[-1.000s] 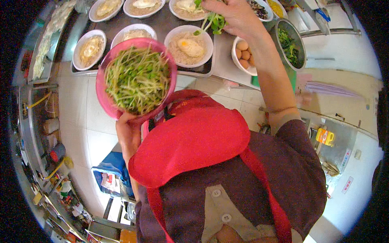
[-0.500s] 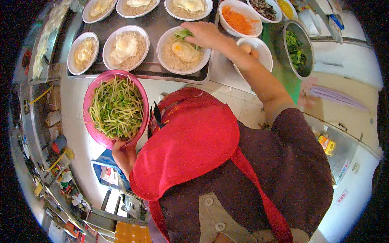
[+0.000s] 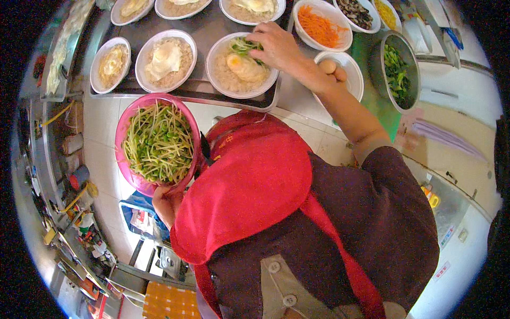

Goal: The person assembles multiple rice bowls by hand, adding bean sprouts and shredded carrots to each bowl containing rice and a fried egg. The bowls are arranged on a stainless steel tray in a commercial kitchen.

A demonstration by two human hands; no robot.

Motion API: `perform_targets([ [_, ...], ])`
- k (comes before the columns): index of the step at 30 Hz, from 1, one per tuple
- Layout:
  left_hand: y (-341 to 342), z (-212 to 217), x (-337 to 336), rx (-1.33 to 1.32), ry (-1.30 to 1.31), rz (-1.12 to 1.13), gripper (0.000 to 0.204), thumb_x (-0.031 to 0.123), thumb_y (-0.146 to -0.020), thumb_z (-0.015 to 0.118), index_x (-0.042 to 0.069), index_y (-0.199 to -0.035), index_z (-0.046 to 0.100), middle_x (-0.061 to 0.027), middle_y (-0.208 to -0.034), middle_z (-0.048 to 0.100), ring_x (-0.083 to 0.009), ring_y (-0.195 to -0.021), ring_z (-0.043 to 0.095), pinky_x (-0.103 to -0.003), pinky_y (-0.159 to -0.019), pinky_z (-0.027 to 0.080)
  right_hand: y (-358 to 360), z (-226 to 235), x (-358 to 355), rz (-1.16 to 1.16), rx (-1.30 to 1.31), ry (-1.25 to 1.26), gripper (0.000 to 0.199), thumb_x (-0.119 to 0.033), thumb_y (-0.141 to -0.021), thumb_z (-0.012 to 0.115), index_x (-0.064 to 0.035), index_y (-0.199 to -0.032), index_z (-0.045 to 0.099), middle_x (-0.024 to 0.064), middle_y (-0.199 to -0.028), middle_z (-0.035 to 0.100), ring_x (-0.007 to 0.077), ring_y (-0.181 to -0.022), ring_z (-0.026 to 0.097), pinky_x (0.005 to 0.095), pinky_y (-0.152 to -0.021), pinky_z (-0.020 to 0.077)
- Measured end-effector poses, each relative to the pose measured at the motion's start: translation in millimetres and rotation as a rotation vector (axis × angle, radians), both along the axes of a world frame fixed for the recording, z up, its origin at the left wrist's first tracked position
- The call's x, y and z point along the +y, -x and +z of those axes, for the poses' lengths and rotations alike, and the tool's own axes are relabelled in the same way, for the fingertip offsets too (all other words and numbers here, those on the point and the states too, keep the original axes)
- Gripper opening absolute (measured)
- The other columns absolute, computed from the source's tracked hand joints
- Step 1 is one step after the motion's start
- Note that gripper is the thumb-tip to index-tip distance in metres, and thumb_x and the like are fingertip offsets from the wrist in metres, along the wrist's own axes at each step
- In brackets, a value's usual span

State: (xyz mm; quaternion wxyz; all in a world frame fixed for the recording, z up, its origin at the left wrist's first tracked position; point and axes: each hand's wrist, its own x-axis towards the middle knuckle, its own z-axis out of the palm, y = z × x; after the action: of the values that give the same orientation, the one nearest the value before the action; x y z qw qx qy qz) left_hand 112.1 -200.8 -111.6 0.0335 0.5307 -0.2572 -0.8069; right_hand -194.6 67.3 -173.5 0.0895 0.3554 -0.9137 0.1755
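My left hand (image 3: 166,202) holds a pink bowl (image 3: 126,133) from below; it is full of shredded green vegetables (image 3: 158,142). My right hand (image 3: 275,47) reaches out over a white bowl (image 3: 218,53) of rice with a fried egg (image 3: 241,66), its fingers pinched on a tuft of green shreds (image 3: 243,45) that rests on the rice. That bowl stands at the near right corner of a dark metal tray (image 3: 212,26). A red apron bib covers my chest below.
More white bowls of rice and egg (image 3: 164,58) (image 3: 109,64) fill the tray. To the right are bowls of shredded carrot (image 3: 321,24), whole eggs (image 3: 340,72), dark mushrooms (image 3: 357,11) and a steel bowl of leafy greens (image 3: 398,72). Floor clutter lies at lower left.
My right hand has come down from above the bowls and set green shreds onto the rice bowl. The pink bowl has dropped lower and closer to my body.
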Motion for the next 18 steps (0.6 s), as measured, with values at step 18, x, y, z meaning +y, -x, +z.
perform_targets([
  [18,-2,7,5,0.037,0.131,-0.053,0.025,0.008,-0.069,0.051,-0.002,-0.091,0.058,-0.0129,-0.092,0.061,-0.0249,-0.083,0.059,-0.034,-0.08,0.047,32,-13,11,-0.159,-0.333,0.324,0.017,-0.018,-0.079,0.064,-0.0065,-0.091,0.069,0.0119,-0.078,0.067,0.0205,-0.068,0.065,0.0301,-0.064,0.0511],
])
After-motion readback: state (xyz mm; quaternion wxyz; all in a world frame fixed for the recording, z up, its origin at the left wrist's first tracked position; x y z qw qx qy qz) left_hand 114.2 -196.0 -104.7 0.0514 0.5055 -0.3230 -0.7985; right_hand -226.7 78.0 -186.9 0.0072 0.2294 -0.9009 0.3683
